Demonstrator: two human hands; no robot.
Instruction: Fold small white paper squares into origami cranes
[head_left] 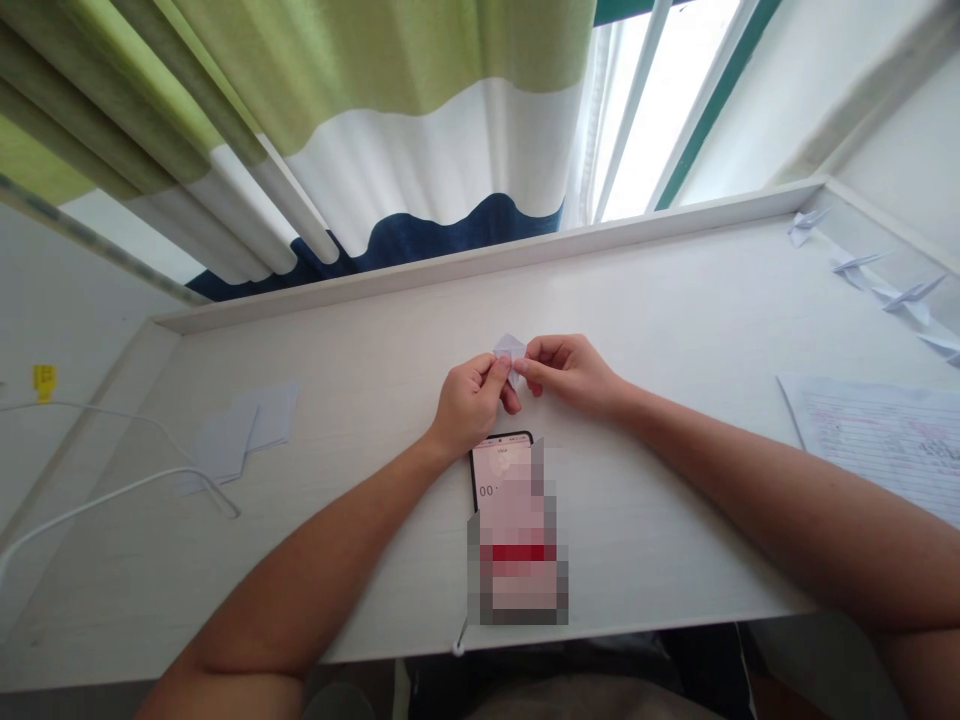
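Observation:
A small piece of folded white paper [510,345] is held up over the middle of the white desk, its top edge coming to a point. My left hand [471,398] pinches it from the left, thumb lying across its front. From the right, my right hand [568,372] grips its edge between thumb and curled fingers. The fingertips cover the lower part of the paper. Just below my hands lies a phone [501,470] with a timer-like screen, mostly blurred out.
Loose white paper sheets [234,432] lie at the left, near a white cable [112,484]. Several folded paper pieces [904,295] line the right edge, above a written sheet [885,430]. A raised rim [480,268] borders the desk's back, below the curtain [420,130].

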